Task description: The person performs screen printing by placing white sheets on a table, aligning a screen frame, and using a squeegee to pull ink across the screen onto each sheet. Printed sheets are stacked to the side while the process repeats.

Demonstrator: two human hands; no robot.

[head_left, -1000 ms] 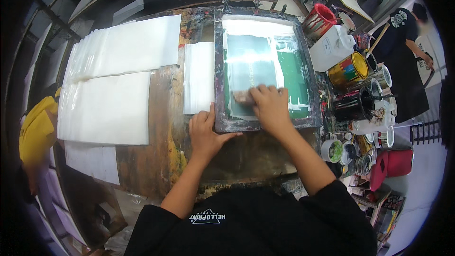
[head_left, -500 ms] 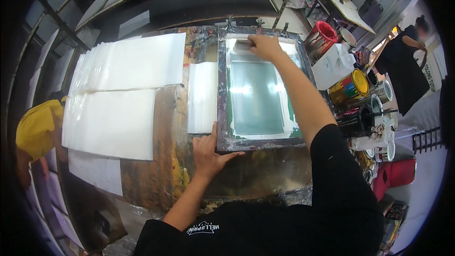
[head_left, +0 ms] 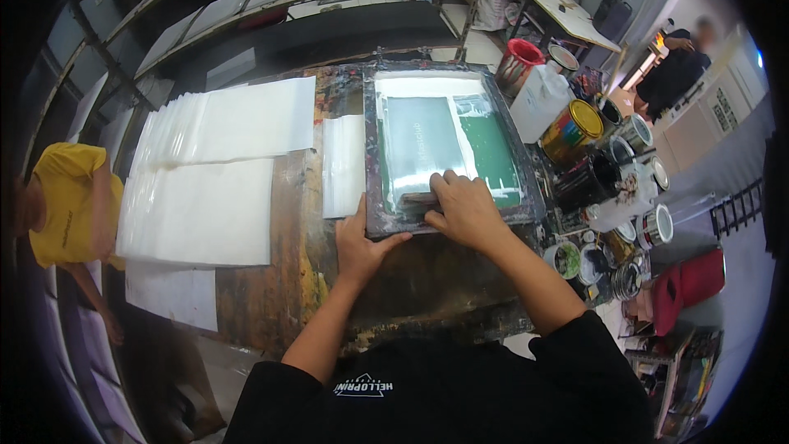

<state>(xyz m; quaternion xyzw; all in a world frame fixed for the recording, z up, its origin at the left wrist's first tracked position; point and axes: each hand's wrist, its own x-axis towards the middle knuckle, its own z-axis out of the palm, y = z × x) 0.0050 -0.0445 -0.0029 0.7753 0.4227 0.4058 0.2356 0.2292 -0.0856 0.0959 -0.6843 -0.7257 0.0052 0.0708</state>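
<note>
A screen-printing frame (head_left: 522, 156) with a dark, paint-stained rim lies on the worktable. Its mesh (head_left: 423, 136) has a pale rectangular area bordered by white ink and green coating. My right hand (head_left: 467, 210) is closed around a squeegee (head_left: 417, 199) at the near end of that pale area; the fingers partly hide the tool. At the frame's near left corner rests my left hand (head_left: 355, 242), fingers spread, index finger along the side and thumb along the near edge. Just left of the frame lies a narrow stack of white sheets (head_left: 343, 164).
Two large fanned stacks of white sheets (head_left: 197, 210) cover the table's left part. Along the right stand several paint cans (head_left: 575, 123), a white jug (head_left: 542, 103) and a red bucket (head_left: 519, 62). A person in yellow (head_left: 70, 205) is at the left; another stands far right.
My right hand has drawn the squeegee from the far end of the mesh to the near end. My left hand stays at the frame's corner. The person in yellow shows more fully.
</note>
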